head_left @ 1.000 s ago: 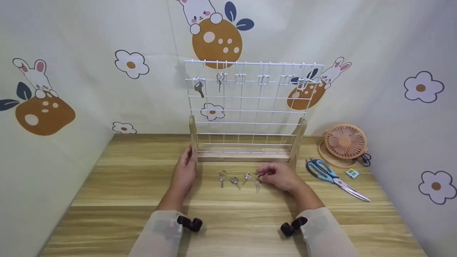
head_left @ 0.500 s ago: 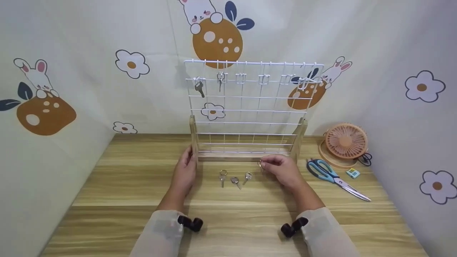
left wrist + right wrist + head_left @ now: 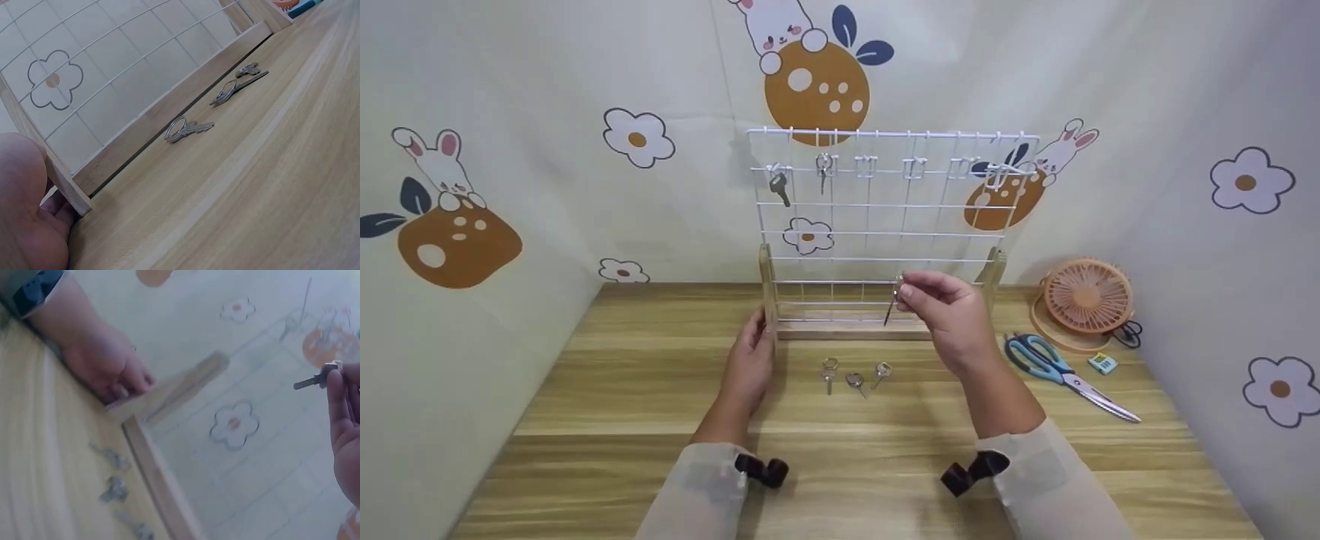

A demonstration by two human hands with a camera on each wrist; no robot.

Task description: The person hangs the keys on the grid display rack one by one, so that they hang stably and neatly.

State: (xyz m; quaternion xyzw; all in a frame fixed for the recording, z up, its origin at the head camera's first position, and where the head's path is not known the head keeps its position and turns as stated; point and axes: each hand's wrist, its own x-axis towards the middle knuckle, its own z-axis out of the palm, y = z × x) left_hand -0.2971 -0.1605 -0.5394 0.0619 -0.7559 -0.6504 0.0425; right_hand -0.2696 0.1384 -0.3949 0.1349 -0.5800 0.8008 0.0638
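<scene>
My right hand (image 3: 960,326) pinches a key (image 3: 890,306) by its ring end, thumb against fingers, in front of the wire grid's lower part. The same key (image 3: 309,382) points away from the fingertips in the right wrist view. With my left hand (image 3: 748,360) I grip the left wooden post (image 3: 767,289) of a white wire rack near its foot. Three keys with rings lie on the table before the rack: a left key (image 3: 829,376), a middle key (image 3: 855,381) and a right key (image 3: 883,371). Two more, a dark-headed key (image 3: 780,187) and a slimmer key (image 3: 823,176), hang from upper hooks.
White hooks (image 3: 914,168) line the upper part of the grid. On the right of the wooden table (image 3: 607,360) are blue-handled scissors (image 3: 1069,379), an orange fan (image 3: 1085,296) and a small light-blue packet (image 3: 1102,364). A patterned backdrop stands behind.
My right hand has lifted the fourth key off the table and carried it up in front of the lower grid. My left hand stays at the post.
</scene>
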